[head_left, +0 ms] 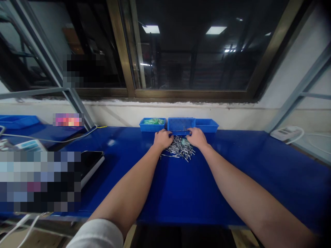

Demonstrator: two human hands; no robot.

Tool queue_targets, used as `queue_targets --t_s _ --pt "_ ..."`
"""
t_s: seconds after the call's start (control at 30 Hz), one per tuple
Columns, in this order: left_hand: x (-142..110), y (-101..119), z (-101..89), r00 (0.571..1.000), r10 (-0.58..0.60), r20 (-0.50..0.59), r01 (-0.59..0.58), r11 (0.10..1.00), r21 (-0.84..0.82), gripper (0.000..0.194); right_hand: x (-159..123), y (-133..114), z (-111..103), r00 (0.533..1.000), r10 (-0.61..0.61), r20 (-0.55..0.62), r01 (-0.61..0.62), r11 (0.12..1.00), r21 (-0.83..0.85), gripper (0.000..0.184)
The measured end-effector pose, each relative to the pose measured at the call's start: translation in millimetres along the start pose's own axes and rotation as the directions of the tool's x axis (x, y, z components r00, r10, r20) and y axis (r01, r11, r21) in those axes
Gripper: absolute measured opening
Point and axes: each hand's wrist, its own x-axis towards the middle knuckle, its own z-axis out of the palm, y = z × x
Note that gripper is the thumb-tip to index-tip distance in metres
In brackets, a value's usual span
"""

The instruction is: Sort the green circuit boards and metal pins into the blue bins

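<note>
Flanking a pile of thin silver metal rods (179, 148) on the glossy blue surface (178, 193), the left hand (162, 139) and right hand (198, 138) curled inward; any pinch was unclear.

Table (176, 193) dk blue; bins (210, 128) brighter blue; packets (154, 121) grn & wht; rods (178, 148) silvery; sleeve (99, 234) lt grey; window frame (124, 51) brn.

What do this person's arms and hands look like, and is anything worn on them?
The left hand and right hand are bare, with no gloves visible. A pale, whitish sleeve shows on the left arm; none shows on the right arm.
</note>
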Motion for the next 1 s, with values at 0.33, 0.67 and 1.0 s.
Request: queue_targets --t_s 0.33,0.67,1.0 --pt "0 0 -3.3 0.997 0.062 -0.038 -0.063 0.997 -0.051 0.026 -2 -5 1 0.983 -0.030 0.183 0.044 0.996 -0.076 0.042" --pt "2 -2 -1.9 0.996 0.074 -0.048 -0.075 0.997 -0.025 0.027 0 -3 7 0.985 -0.031 0.168 0.044 0.996 -0.075 0.046" --pt "6 -6 4.9 0.991 0.090 -0.102 -0.098 0.992 -0.074 0.029 -7 -12 1 0.989 0.000 -0.147 0.000 1.000 -0.001 0.041"
